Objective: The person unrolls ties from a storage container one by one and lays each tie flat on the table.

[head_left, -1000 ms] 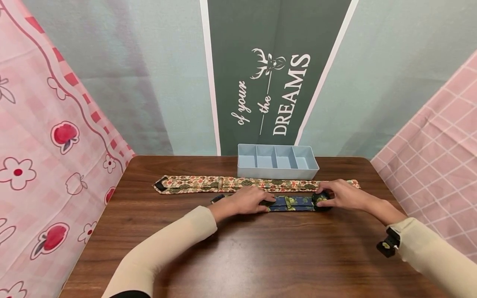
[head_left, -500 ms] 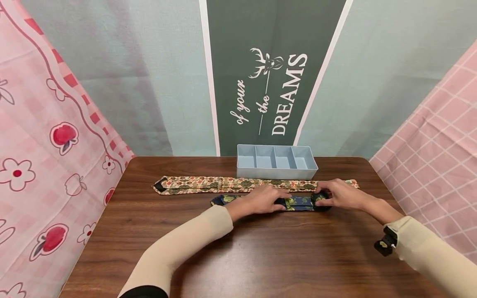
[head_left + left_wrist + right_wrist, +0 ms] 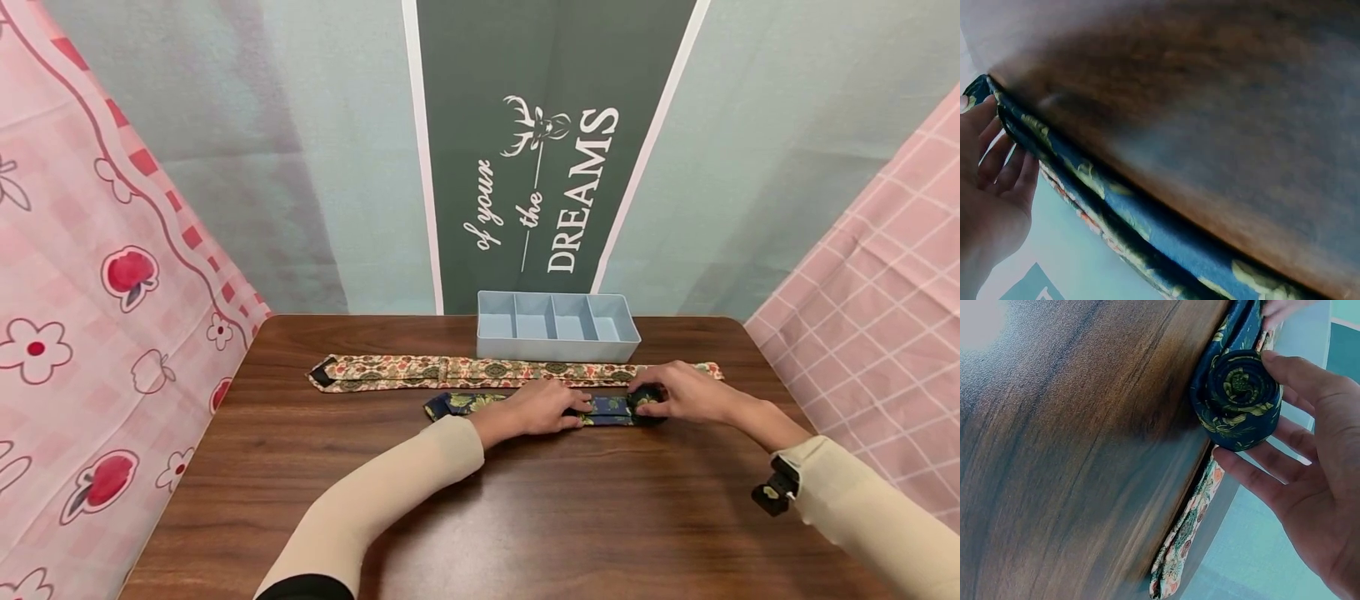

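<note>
A navy necktie point(image 3: 463, 403) with yellow-green flowers lies across the table, its right end wound into a roll point(image 3: 1239, 387). My right hand point(image 3: 686, 392) grips that roll, thumb and fingers around its sides; the right wrist view shows the coil's spiral face. Farther left, my left hand point(image 3: 538, 406) rests on the flat part of the same necktie, covering its middle. In the left wrist view its fingers point(image 3: 1012, 169) extend along the tie's edge. Just behind lies a cream floral necktie point(image 3: 390, 372), stretched out lengthwise, partly covered by my right hand near its right end.
A light blue divided box point(image 3: 558, 348) stands at the back of the brown wooden table point(image 3: 525, 517), behind the cream tie. Pink patterned cloths hang at both sides, and a grey-green curtain point(image 3: 360, 167) hangs behind the table.
My left hand has slid right along the navy necktie toward the roll, uncovering more of its left end. The right hand stays at the roll.
</note>
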`<state>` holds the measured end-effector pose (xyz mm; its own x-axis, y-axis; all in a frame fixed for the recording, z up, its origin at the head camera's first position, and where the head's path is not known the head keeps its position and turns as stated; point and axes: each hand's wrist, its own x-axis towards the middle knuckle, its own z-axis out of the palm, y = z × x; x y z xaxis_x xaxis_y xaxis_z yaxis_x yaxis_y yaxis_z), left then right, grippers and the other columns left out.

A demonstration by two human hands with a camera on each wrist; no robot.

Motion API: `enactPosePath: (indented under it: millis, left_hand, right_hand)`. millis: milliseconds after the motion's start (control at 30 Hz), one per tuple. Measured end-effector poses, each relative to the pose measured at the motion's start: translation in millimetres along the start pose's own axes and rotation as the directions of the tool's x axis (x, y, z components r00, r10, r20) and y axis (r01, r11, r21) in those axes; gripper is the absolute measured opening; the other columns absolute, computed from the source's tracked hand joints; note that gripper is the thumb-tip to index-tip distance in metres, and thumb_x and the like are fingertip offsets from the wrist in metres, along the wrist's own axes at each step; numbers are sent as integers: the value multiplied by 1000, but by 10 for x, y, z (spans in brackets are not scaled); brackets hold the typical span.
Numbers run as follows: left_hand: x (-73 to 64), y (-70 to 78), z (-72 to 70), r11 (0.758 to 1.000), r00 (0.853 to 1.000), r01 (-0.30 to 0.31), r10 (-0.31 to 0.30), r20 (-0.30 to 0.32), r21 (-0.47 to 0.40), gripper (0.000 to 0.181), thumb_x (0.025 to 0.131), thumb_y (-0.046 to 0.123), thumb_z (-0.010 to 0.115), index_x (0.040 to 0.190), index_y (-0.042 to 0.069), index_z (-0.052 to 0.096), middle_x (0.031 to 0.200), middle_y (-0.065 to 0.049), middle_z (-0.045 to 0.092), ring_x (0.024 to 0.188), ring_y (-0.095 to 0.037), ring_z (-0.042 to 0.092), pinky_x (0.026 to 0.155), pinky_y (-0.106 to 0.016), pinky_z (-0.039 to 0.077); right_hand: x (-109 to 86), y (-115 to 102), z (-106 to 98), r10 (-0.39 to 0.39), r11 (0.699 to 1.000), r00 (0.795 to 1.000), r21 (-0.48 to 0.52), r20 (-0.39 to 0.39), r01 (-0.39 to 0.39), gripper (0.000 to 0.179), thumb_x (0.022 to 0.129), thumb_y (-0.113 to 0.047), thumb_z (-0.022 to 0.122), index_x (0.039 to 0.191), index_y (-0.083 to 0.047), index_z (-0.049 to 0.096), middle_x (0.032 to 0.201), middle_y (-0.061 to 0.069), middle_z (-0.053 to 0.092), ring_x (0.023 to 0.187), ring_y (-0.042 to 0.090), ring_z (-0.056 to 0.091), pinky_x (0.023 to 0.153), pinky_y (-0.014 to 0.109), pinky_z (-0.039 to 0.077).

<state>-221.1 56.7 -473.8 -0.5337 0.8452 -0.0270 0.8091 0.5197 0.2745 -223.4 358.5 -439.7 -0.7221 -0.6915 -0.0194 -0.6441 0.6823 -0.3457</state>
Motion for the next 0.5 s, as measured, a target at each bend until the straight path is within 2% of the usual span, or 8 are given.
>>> enactPosePath:
  millis: [100,333,500]
  left_hand:
    - [8,11,26,1000,1000,2,-2,1,17,37,106,35,66,143,28,69,152,7,60,126,-15,68,95,-29,58]
    - [21,9,34,1000,1000,14,-14,-6,20,41,105,33,69,145,25,68,146,9,64,123,-15,69,94,-30,59]
    - [31,2,40,1000,1000,12,-12,-3,14,41,105,34,69,145,24,67,144,10,65,120,-16,71,92,-29,60]
  right_hand:
    - [-7,-5,-9,-34,999,999,12,3,34,28,90,-21,85,115,-9,79,108,1,77,76,4,59,64,25,48]
    - [-26,-2,-22,-124,992,992,12,-20,124,23,89,-14,85,111,-9,82,106,2,77,81,5,63,63,25,51]
    - [-41,2,-30,-150,988,988,17,-29,151,23,88,-16,87,109,-9,82,105,1,77,84,6,67,63,28,54]
